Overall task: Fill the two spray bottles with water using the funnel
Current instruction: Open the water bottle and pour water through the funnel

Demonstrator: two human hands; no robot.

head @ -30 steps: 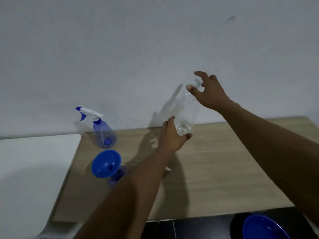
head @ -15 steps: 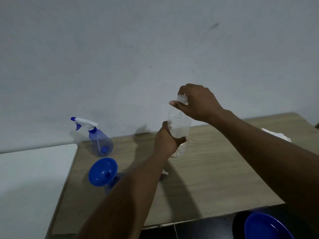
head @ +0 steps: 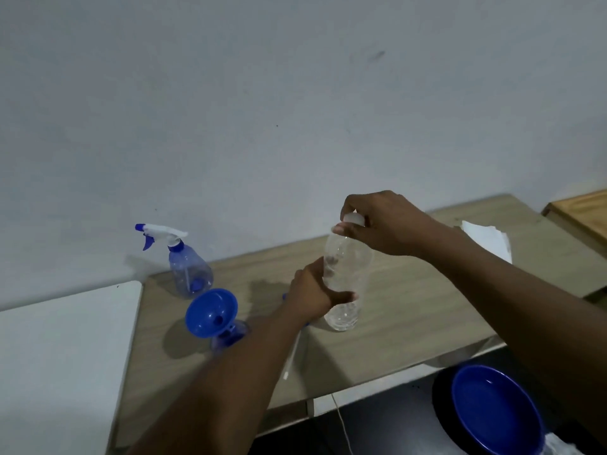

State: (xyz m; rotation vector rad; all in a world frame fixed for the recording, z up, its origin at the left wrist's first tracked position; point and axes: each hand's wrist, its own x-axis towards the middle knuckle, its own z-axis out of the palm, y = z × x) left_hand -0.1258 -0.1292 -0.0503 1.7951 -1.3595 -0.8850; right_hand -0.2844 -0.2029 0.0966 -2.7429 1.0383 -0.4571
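Note:
A clear plastic water bottle [head: 348,277] stands upright on the wooden table [head: 410,307]. My left hand [head: 310,295] grips its lower body. My right hand [head: 384,224] is closed over its white cap [head: 354,219]. A blue funnel [head: 212,312] sits tilted in the neck of a blue spray bottle [head: 231,336] to the left, partly hidden by my left forearm. A second blue spray bottle [head: 189,270] with its white trigger head on stands by the wall. A loose white dip tube [head: 292,356] lies beside my left arm.
A white surface [head: 62,349] adjoins the table on the left. A blue bowl [head: 492,412] sits low at the front right. White paper [head: 486,238] lies at the table's far right. A wooden piece [head: 581,215] is at the right edge.
The water bottle came down from a tilted, raised position to stand on the table. My right hand closed over its cap.

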